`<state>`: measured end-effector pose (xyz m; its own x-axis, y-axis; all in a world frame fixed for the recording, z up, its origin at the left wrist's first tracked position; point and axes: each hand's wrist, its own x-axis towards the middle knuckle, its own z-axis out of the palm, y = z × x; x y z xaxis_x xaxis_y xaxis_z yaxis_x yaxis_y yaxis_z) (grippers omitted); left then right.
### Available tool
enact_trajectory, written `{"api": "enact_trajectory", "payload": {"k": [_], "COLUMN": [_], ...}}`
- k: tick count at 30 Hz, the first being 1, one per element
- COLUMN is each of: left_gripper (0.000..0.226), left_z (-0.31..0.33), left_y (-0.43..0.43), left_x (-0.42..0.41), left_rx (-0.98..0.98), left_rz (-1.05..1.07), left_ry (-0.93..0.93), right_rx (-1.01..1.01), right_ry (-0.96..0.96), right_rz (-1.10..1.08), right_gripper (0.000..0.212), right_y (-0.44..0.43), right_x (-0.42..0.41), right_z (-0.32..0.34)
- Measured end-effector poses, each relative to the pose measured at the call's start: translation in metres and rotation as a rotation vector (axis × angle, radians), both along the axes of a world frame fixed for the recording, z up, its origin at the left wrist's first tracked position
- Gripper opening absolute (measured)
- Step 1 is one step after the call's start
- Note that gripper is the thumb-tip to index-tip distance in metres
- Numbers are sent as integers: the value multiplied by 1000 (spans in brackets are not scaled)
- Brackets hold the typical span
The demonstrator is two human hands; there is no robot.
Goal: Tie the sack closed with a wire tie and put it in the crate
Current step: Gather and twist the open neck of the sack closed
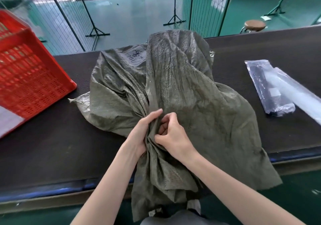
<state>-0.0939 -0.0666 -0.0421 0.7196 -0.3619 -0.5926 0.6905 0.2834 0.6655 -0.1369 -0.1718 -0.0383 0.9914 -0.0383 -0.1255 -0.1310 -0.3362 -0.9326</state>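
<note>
A crumpled olive-green woven sack (182,89) lies across the dark table (52,146), its open end hanging over the near edge toward me. My left hand (140,134) grips the bunched fabric from the left. My right hand (172,134) pinches the same gathered neck from the right, fingers curled into the folds. A red perforated plastic crate (29,78) stands on the table at the far left. Clear plastic packets (271,87) holding dark strips, possibly the ties, lie at the right. No loose tie shows in either hand.
Beyond the table's far edge is a green floor with wire fence panels (73,16) on black feet and a round brown stool (255,24). A blue strip runs along the table's near edge (52,191).
</note>
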Motion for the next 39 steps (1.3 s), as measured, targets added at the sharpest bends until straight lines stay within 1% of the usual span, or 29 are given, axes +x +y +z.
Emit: {"api": "enact_trajectory", "payload": {"k": [3,4,6,8,9,11,12,14,16,17,18,20,23,24,25,28,29,31,32,35,37,39], "left_gripper": [20,21,30,27,26,33,35,36,55,66,75,81,92,91,85,55,49,46,40,6,7,5], "left_z": [-3,-4,-5,-7,-9,-14,-16,-20,-23,-23,-21,-17,-14,-13,-12,-7,-5,-5,-6,-4,-4,-8], "left_y": [-1,-1,-4,-7,-8,-8,-7,-6,-6,-7,-7,-7,-6,-6,-7,-11,-12,-13,-13,-14,-13,-13], "left_x": [7,10,13,14,14,14,14,14,17,18,17,16,17,18,20,25,27,31,33,35,37,40], "left_rx": [132,167,216,236,235,230,222,195,188,182,170,128,105,107,106,76,88,195,256,349,387,420], "left_rz": [19,42,91,133,144,167,174,173,128,89,50,-19,-113,-139,-155,-142,-124,-72,-48,-15,-14,-6], "left_ry": [9,13,28,35,37,43,41,32,27,23,22,28,14,7,5,14,16,-17,-47,-126,-152,-175], "right_rx": [-20,-25,-50,-92,-122,-175,-145,39,221,221,173,87,48,45,40,32,27,-5,-26,-58,-54,-108], "right_ry": [-8,-30,-107,-175,-174,-71,6,169,276,255,201,89,-10,-38,-62,-86,-83,-65,-47,10,-28,-158], "right_rz": [-43,-69,-134,-215,-257,-306,-303,-250,-173,-145,-128,-93,-29,-7,18,82,106,151,175,225,158,59], "right_gripper": [42,43,45,47,50,63,71,77,67,59,53,43,33,31,28,19,14,7,12,30,35,33], "right_y": [-7,-10,-18,-27,-33,-46,-51,-52,-42,-37,-32,-24,-21,-21,-21,-21,-20,-20,-20,-23,-28,-36], "right_x": [-2,-2,-2,1,4,10,12,11,6,3,1,-3,-9,-10,-10,-10,-10,-12,-14,-18,-20,-19], "right_z": [-1,-1,2,2,0,-6,-8,-11,-12,-13,-14,-11,-2,3,6,10,9,4,3,8,15,21]}}
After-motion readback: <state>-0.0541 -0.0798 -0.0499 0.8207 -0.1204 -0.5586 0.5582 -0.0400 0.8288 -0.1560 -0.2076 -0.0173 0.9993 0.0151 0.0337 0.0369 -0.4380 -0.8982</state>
